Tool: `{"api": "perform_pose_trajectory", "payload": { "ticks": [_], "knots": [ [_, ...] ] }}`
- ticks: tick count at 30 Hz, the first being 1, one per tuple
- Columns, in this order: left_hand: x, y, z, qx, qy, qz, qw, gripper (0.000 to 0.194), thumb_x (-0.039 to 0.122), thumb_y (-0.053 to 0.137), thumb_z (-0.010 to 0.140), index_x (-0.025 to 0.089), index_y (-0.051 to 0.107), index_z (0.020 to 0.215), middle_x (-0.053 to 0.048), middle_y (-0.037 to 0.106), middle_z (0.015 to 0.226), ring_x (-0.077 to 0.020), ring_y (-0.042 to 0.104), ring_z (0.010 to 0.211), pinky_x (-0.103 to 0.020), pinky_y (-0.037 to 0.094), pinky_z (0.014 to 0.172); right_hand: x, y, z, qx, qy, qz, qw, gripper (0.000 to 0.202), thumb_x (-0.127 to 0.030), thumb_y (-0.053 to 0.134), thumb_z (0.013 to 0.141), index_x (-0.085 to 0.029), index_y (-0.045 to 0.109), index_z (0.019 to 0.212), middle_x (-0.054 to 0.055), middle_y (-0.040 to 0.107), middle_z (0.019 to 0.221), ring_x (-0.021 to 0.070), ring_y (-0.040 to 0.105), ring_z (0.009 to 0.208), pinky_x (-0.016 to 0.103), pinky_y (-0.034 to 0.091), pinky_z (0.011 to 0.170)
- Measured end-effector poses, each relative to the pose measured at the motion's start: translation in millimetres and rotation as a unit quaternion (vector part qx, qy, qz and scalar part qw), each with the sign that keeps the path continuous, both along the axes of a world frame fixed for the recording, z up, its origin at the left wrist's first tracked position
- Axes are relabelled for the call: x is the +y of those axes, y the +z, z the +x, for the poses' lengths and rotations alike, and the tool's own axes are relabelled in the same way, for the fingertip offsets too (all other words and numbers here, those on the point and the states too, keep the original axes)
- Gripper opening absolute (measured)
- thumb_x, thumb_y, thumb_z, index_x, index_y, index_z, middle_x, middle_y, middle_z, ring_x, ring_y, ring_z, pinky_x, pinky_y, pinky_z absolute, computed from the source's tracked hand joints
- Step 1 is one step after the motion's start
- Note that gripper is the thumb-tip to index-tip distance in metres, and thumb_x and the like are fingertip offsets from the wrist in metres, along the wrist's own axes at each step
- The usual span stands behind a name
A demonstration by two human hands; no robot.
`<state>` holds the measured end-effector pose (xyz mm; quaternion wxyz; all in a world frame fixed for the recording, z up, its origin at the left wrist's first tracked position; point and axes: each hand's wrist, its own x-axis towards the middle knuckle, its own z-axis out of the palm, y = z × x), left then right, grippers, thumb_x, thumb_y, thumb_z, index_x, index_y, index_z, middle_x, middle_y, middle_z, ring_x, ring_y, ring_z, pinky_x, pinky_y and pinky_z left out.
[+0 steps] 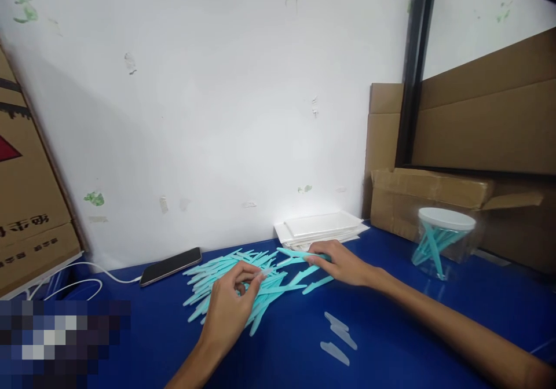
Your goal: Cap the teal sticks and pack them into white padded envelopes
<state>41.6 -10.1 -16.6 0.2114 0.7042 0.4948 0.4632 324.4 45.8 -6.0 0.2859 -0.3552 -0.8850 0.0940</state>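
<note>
Bare forearms come in from the lower edge — the left one (195, 360) short in view, the right one (438, 316) stretching from the corner. The left hand (232, 296) is over the pile of teal sticks (204, 287), thumb and fingertips pinched narrow on a pale piece (266, 272), too small and blurred to make out fully. The right hand (336, 261), at the pile's right side, has its fingers closed narrowly round a teal stick (290, 253), which points left towards the heap; other sticks lie just below it.

Three clear pieces (335, 353) rest on the blue table (278, 357), in front of the right hand and apart from the pile. A phone (171, 266) lies left of the sticks, a white cable (113, 276) at its near end. White sheets (321, 225) are stacked against the wall (243, 117). Well to the right stands a clear tub (447, 220) — white-topped, teal sticks leaning inside — near cardboard boxes (428, 189).
</note>
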Motion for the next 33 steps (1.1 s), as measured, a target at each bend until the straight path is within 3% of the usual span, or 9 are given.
{"api": "perform_pose_trajectory", "payload": {
  "ticks": [6,11,16,21,25,33],
  "knots": [
    [0.0,-3.7,1.1,-0.062,-0.043,-0.033,0.997,0.026,0.047,0.059,0.09,0.022,0.061,0.088,-0.005,0.074,0.092,-0.021,0.071,0.086,-0.03,0.055,0.074,-6.6,-0.3,-4.5,-0.001,0.007,0.004,1.0,0.046,-0.049,0.037,0.104,-0.018,0.067,0.086,0.003,0.069,0.079,0.0156,0.061,0.07,0.026,0.04,0.066],
    [-5.1,-1.5,2.3,-0.014,-0.011,-0.003,1.0,0.026,0.047,0.056,0.091,0.022,0.061,0.085,-0.007,0.074,0.102,-0.0221,0.071,0.08,-0.029,0.056,0.061,-8.5,-2.0,-6.8,-0.013,0.017,0.008,1.0,0.048,-0.051,0.037,0.103,-0.018,0.068,0.087,0.004,0.069,0.078,0.0164,0.062,0.068,0.026,0.042,0.067],
    [-4.8,0.0,-0.3,0.082,0.016,0.06,0.995,0.03,0.042,0.05,0.095,0.024,0.066,0.113,-0.004,0.073,0.089,-0.0184,0.067,0.069,-0.026,0.05,0.053,-10.2,-4.0,-9.1,0.001,0.02,0.013,1.0,0.046,-0.05,0.039,0.103,-0.019,0.069,0.087,0.004,0.071,0.079,0.0168,0.063,0.07,0.025,0.043,0.067],
    [2.2,-5.2,-5.5,0.154,0.019,0.14,0.978,0.038,0.038,0.04,0.101,0.027,0.06,0.131,-0.004,0.07,0.095,-0.0155,0.061,0.066,-0.029,0.05,0.059,-11.6,-3.2,-9.3,0.014,0.023,0.0,1.0,0.046,-0.05,0.041,0.102,-0.019,0.072,0.089,0.004,0.072,0.079,0.0171,0.063,0.068,0.026,0.044,0.067],
    [7.9,-11.0,-8.9,0.146,0.012,0.152,0.977,0.038,0.041,0.047,0.099,0.025,0.061,0.131,-0.003,0.07,0.088,-0.0163,0.063,0.069,-0.027,0.051,0.056,-14.1,-1.7,-10.4,0.036,0.023,-0.011,0.999,0.044,-0.048,0.042,0.102,-0.019,0.073,0.092,0.003,0.074,0.084,0.0175,0.066,0.074,0.026,0.045,0.069],
    [11.9,-13.3,-11.4,0.151,0.01,0.155,0.976,0.03,0.041,0.054,0.096,0.023,0.073,0.109,-0.003,0.071,0.085,-0.015,0.062,0.063,-0.026,0.05,0.054,-17.4,-4.1,-15.7,0.046,0.031,-0.015,0.998,0.044,-0.049,0.044,0.101,-0.019,0.075,0.092,0.004,0.074,0.084,0.0169,0.065,0.073,0.025,0.047,0.07]
  ]
}}
